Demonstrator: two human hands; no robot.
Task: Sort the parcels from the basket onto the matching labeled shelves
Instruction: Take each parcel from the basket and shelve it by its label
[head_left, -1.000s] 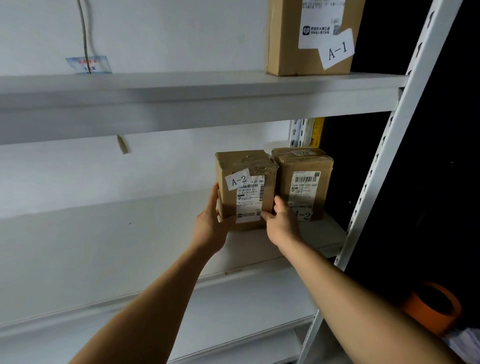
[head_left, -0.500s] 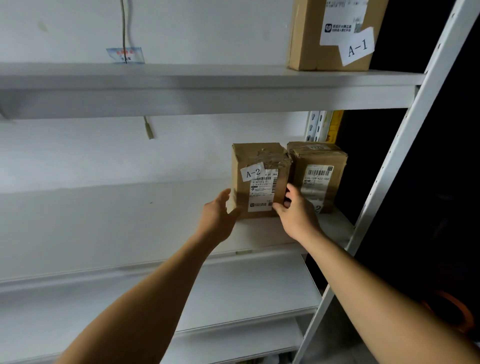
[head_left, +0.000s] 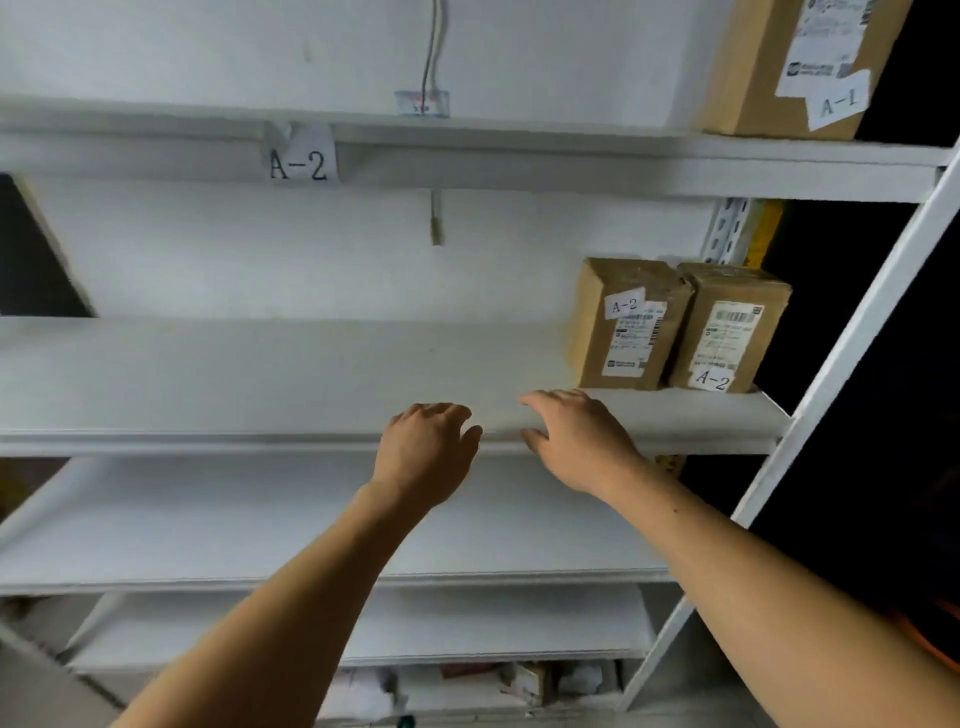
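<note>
Two brown parcels stand upright at the right end of the A-2 shelf (head_left: 311, 384), pressed side by side: the left A-2 parcel (head_left: 626, 325) with its tag near the top, the right A-2 parcel (head_left: 727, 330) with its tag at the bottom corner. An A-2 label (head_left: 300, 156) hangs on the front lip of the shelf above, so both sit where they belong. An A-1 parcel (head_left: 795, 62) occupies the right end of the top shelf (head_left: 571, 150).

Both hands hold nothing. The left hand (head_left: 423, 457) hovers over the front edge of the A-2 shelf with fingers loosely curled; the right hand (head_left: 576, 441) is beside it, fingers spread and relaxed, apart from the parcels.

By the look of it, this placement is finished and the step in hand is going for the next parcel. That calls for turning to the basket, picking one up and reading its tag before choosing a shelf.

The basket is nowhere in view, so how many parcels remain cannot be told. The A-1 parcel is cut off by the top edge. The printed shipping labels are too small to read, and the clutter on the lowest shelf (head_left: 363, 634) is blurred. An orange object (head_left: 940, 639) at the right edge is mostly hidden
</note>
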